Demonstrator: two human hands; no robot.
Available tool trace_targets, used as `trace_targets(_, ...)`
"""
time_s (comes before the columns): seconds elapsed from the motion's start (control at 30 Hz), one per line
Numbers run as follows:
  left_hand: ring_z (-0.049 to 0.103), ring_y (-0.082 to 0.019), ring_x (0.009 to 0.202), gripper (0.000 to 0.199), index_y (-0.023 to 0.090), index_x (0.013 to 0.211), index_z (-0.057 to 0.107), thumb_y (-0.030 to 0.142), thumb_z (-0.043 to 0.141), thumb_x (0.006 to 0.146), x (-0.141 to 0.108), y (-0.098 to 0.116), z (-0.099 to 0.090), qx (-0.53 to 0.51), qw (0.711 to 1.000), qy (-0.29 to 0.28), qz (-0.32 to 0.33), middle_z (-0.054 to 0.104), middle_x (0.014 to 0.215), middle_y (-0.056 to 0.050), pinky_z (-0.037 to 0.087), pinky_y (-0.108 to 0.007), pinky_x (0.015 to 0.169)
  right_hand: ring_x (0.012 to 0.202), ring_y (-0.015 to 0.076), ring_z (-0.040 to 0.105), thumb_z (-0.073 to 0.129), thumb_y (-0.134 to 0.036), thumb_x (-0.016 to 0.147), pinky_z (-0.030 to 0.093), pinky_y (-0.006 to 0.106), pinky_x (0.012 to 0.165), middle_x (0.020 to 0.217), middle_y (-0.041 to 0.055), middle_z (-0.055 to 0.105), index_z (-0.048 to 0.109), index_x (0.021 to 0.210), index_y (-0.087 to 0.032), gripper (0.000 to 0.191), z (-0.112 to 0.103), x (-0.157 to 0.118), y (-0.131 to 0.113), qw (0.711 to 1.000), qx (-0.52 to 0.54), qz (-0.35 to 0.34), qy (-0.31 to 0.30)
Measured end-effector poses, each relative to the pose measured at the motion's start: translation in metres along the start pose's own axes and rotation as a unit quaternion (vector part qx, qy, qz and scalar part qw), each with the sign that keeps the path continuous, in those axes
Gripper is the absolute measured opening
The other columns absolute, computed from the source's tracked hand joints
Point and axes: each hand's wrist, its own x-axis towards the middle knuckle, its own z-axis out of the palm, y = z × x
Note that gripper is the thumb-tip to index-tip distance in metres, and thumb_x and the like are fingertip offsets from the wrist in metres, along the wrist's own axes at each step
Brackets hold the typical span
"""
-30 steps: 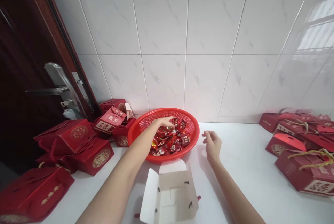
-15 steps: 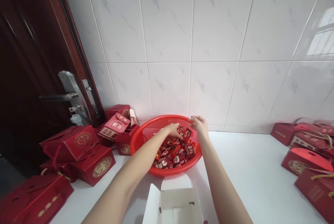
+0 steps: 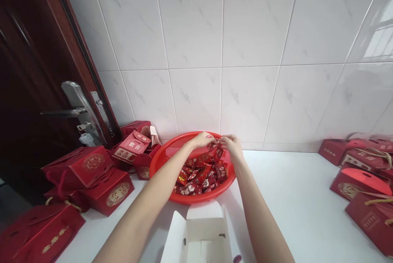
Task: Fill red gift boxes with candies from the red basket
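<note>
A red plastic basket (image 3: 156, 165) with a mesh wall holds a heap of red-wrapped candies (image 3: 201, 175). Over its far right side my two hands meet, fingers nearly touching. My left hand (image 3: 202, 139) is closed on wrapped candy, and a bit of red and white wrapper shows at its fingers. From the right, my right hand (image 3: 232, 147) pinches at the same small red candy; its fingertips partly cover it. In front of the basket stands an open white-lined box (image 3: 204, 232), flaps raised, with the bare inside showing.
Red gift boxes (image 3: 107, 191) are piled on the left by a dark door (image 3: 24, 83) with a metal handle (image 3: 66, 112). More red boxes (image 3: 362, 183), some with rope handles, stand at the right. Behind the white tabletop (image 3: 294, 201) rises a tiled wall (image 3: 196, 95).
My left hand has lifted from the candy heap towards the basket's far rim and come up to my right hand. Wrapped candy now shows between them. The view has shifted slightly.
</note>
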Motion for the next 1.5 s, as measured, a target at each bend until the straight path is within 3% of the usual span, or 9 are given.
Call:
trace_targets(0.13, 0.063, -0.016, 0.069, 0.028, 0.013, 0.074, 0.068, 0.035, 0.063, 0.090, 0.017, 0.012, -0.009, -0.019, 0.998, -0.067, 0.002, 0.067, 0.072, -0.002, 0.052, -0.029, 0.069, 0.082, 0.0200, 0.069, 0.069, -0.031, 0.070, 0.054, 0.024, 0.060, 0.079, 0.0060, 0.070, 0.059, 0.078, -0.019, 0.017, 0.001, -0.003, 0.000, 1.000, -0.005, 0.011, 0.006)
trace_targets(0.23, 0.057, -0.013, 0.058, 0.034, 0.016, 0.060, 0.062, 0.040, 0.063, 0.084, 0.007, 0.014, -0.014, -0.037, 0.997, -0.072, 0.006, 0.061, 0.059, 0.000, 0.046, -0.026, 0.061, 0.081, 0.0201, 0.069, 0.072, -0.034, 0.073, 0.057, 0.026, 0.059, 0.083, 0.0072, 0.069, 0.060, 0.078, -0.019, 0.020, 0.004, -0.009, -0.004, 0.999, -0.005, 0.033, -0.013)
trace_targets(0.37, 0.053, -0.013, 0.057, 0.040, 0.016, 0.065, 0.064, 0.054, 0.068, 0.077, -0.005, 0.015, -0.012, -0.043, 0.997, -0.058, 0.003, 0.061, 0.061, 0.000, 0.041, -0.025, 0.055, 0.065, 0.0199, 0.067, 0.076, -0.041, 0.075, 0.060, 0.034, 0.053, 0.076, 0.0065, 0.068, 0.063, 0.080, -0.018, 0.026, 0.007, -0.021, -0.014, 0.994, 0.001, 0.080, -0.070)
trace_targets(0.53, 0.057, -0.015, 0.062, 0.040, 0.015, 0.070, 0.069, 0.054, 0.073, 0.072, -0.014, 0.018, -0.006, -0.053, 0.998, -0.032, -0.002, 0.066, 0.066, -0.002, 0.043, -0.025, 0.056, 0.060, 0.0153, 0.063, 0.080, -0.034, 0.072, 0.060, 0.029, 0.051, 0.070, 0.0031, 0.065, 0.065, 0.075, -0.016, 0.023, 0.005, -0.030, -0.020, 0.987, 0.029, 0.087, -0.131)
trace_targets(0.83, 0.064, -0.019, 0.079, 0.041, 0.015, 0.084, 0.072, 0.054, 0.075, 0.070, -0.018, 0.009, -0.006, -0.090, 0.993, 0.071, -0.014, 0.074, 0.084, -0.004, 0.050, -0.029, 0.074, 0.069, 0.0161, 0.064, 0.074, -0.018, 0.064, 0.061, 0.028, 0.057, 0.069, -0.0003, 0.063, 0.062, 0.074, -0.020, 0.016, 0.003, -0.021, -0.012, 0.990, 0.070, 0.071, -0.098)
trace_targets(1.03, 0.066, -0.024, 0.092, 0.039, 0.016, 0.085, 0.073, 0.053, 0.069, 0.072, -0.004, -0.005, -0.012, -0.079, 0.985, 0.143, -0.063, 0.075, 0.089, -0.006, 0.049, -0.030, 0.081, 0.061, 0.0118, 0.059, 0.071, -0.017, 0.064, 0.056, 0.024, 0.055, 0.062, -0.0034, 0.059, 0.053, 0.064, -0.020, 0.018, 0.002, -0.013, -0.008, 0.993, 0.074, 0.061, -0.069)
trace_targets(1.2, 0.063, -0.020, 0.072, 0.040, 0.015, 0.093, 0.074, 0.042, 0.053, 0.073, -0.003, -0.003, -0.011, -0.096, 0.984, 0.110, -0.099, 0.071, 0.080, -0.004, 0.049, -0.028, 0.065, 0.053, 0.0109, 0.056, 0.076, -0.017, 0.059, 0.040, 0.018, 0.043, 0.058, -0.0030, 0.060, 0.053, 0.063, -0.019, 0.024, 0.001, -0.014, -0.007, 0.995, 0.055, 0.046, -0.074)
trace_targets(1.37, 0.057, -0.014, 0.062, 0.042, 0.013, 0.096, 0.071, 0.028, 0.057, 0.060, -0.007, 0.005, -0.008, -0.119, 0.988, 0.077, -0.064, 0.064, 0.071, 0.000, 0.048, -0.025, 0.061, 0.045, 0.0099, 0.051, 0.078, -0.016, 0.054, 0.036, 0.020, 0.040, 0.053, -0.0051, 0.058, 0.049, 0.062, -0.020, 0.030, 0.001, -0.012, -0.004, 0.996, 0.034, 0.038, -0.072)
trace_targets(1.5, 0.059, -0.014, 0.063, 0.041, 0.014, 0.100, 0.069, 0.026, 0.061, 0.061, -0.010, 0.007, -0.005, -0.140, 0.988, 0.057, -0.039, 0.064, 0.069, 0.002, 0.051, -0.027, 0.065, 0.045, 0.0096, 0.050, 0.076, -0.014, 0.056, 0.037, 0.020, 0.042, 0.051, -0.0059, 0.057, 0.049, 0.061, -0.020, 0.028, 0.001, -0.009, -0.001, 0.998, 0.021, 0.034, -0.057)
